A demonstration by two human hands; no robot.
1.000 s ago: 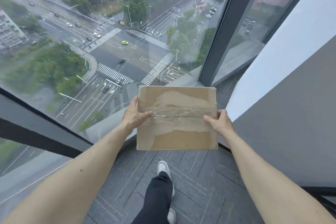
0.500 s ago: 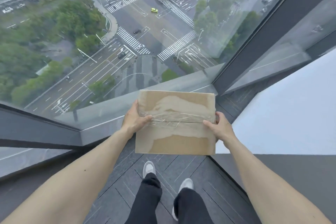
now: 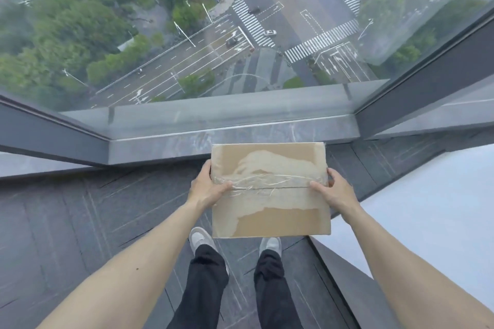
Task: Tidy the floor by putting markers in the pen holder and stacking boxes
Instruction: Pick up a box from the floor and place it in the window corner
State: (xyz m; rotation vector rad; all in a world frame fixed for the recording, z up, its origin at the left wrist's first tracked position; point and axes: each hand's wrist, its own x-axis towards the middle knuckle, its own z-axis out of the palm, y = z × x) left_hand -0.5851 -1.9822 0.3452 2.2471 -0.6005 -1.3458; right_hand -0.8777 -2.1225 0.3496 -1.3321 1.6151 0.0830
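A flat brown cardboard box (image 3: 270,219), sealed with clear tape and with its top paper partly torn off, hangs level in front of me above the floor. My left hand (image 3: 207,189) grips its left edge, thumb on top along the tape seam. My right hand (image 3: 332,193) grips the right edge the same way. No markers or pen holder are in view.
Dark grey floor tiles (image 3: 80,235) lie below, with my two white shoes (image 3: 200,239) under the box. A grey stone sill (image 3: 240,139) and a floor-to-ceiling window corner stand straight ahead. A white and grey wall (image 3: 427,208) runs along the right.
My view has tilted down and nearer to the window corner. The box stays held in both hands and now sits lower, over the floor by the sill. Both feet now stand side by side.
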